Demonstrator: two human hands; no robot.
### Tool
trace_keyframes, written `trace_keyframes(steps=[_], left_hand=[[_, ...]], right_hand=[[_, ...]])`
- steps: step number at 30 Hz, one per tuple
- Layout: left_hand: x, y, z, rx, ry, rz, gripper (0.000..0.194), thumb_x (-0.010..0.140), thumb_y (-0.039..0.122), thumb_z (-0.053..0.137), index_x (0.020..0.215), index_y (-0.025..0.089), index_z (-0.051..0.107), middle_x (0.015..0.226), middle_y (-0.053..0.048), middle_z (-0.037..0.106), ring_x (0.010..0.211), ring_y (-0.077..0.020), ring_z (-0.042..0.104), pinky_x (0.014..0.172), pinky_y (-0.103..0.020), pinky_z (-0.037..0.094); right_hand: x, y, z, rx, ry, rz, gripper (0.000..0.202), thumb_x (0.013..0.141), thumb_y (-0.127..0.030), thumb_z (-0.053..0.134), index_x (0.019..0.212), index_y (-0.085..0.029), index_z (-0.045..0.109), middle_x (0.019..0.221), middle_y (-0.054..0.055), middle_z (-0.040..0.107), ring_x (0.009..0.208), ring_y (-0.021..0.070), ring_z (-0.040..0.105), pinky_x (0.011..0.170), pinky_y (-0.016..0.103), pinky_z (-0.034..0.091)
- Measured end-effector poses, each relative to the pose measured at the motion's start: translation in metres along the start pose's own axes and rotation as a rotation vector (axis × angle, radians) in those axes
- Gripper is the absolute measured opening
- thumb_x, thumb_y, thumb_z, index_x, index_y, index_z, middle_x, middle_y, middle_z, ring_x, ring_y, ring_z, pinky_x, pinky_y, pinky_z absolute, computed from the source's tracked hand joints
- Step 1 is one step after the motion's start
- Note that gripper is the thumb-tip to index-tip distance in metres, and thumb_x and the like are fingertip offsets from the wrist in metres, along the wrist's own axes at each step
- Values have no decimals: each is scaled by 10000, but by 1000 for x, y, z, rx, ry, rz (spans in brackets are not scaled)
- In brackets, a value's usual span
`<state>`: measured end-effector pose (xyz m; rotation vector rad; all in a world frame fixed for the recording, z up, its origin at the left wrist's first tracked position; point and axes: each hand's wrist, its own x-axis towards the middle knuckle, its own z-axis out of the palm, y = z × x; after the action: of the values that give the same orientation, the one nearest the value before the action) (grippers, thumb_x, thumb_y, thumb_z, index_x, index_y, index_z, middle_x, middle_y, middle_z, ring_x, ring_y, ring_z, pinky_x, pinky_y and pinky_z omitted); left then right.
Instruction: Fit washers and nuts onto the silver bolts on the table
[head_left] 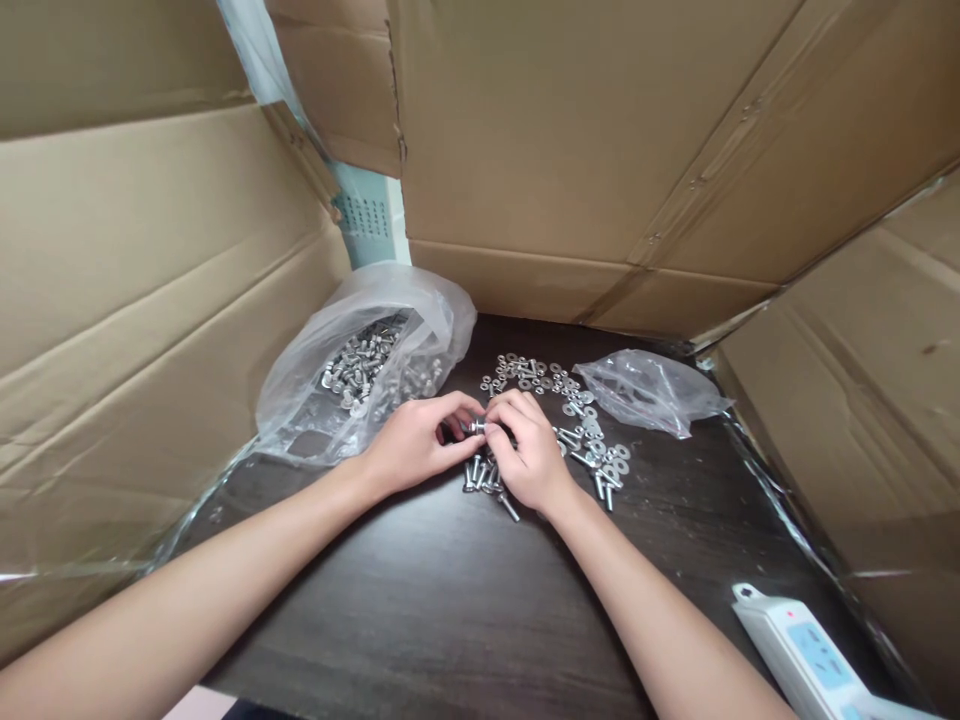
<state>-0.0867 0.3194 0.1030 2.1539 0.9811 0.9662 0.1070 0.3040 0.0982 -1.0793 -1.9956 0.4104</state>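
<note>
My left hand (420, 437) and my right hand (531, 450) meet over the middle of the dark table, fingertips pinched together. Between them is a small metal bolt (477, 427), lying roughly sideways and partly covered by fingers; whether a nut or washer sits on it I cannot make out. Under and beside my right hand lie several loose bolts (484, 474). Farther back spreads a scatter of nuts and flat washers (529, 372). More bolts and washers (600, 460) lie to the right of my right hand.
At the left stands an open clear plastic bag (442, 290) with many bolts (364, 362) inside. A crumpled clear bag (652, 388) lies back right. A white power strip (802, 640) is at the front right. Cardboard walls (570, 130) enclose the dark table (420, 610).
</note>
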Motion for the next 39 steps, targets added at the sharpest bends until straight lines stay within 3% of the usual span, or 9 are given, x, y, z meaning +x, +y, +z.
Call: trace_keyframes(steps=[8,22,39], left_hand=[[0,2,-1,44,-10,25,141,906,234,662,1039,204,699,892,12,764,700,-118,696,668,-221,555],[0,2,1,79,44,40,121,884,252,703,985,188,687,829,13,739,637,-103,660,632,-210,535],[1,3,-1,46,16,48,134,860,202,676,992,181,676,858,9,728,631,-92,644,612,-197,527]], right_hand=[[1,-3,-5,63,-43,25,228,998,-200,438,782,-220,509,897,58,601,889,226,513,820,402,427],[2,0,-2,-21,-7,-6,253,970,-170,410,730,-229,468,830,55,591,812,221,504,770,399,417],[1,0,-3,0,-31,-32,220,945,-178,455,733,-233,475,766,33,579,767,210,505,732,376,414]])
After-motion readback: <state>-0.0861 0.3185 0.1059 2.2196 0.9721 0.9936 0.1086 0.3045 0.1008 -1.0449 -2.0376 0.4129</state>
